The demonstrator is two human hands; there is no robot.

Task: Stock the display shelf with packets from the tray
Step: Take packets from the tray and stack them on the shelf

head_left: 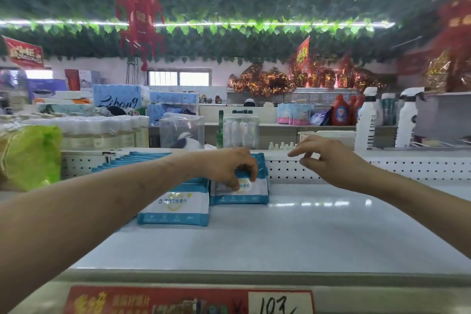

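- Shelf [293, 237]: white deck fills the lower frame, mostly bare from 3 to 6 o'clock of the stocked packets; perforated back panel [382, 168] at 12. Red price strip [188, 301] on the front lip.
- Left row [175, 205]: blue-white packets standing on edge, faces toward camera, row running back toward 11 o'clock. Front packet label readable.
- Right row [239, 191]: same packets, touching the left row on its 3 o'clock side, set further back. Shorter row from what shows.
- Left hand [229, 168]: palm down over the right row, fingertips curled onto the front packet's top edge and face, pinching or pressing it; can't tell which. Nearer hand to the packets.
- Right hand [323, 158]: free, at 3 o'clock of the right row, near it but apart; fingers loosely spread and curled, holding nothing, hovering before the back panel.
- Key relation: front packet sits directly under the left fingertips, long axis running 9 to 3, parallel to the shelf front. Likely step: squaring this packet upright against the row.
- Tray: not in view.
- Bare deck at 3 o'clock of the right row looks like the next slot.
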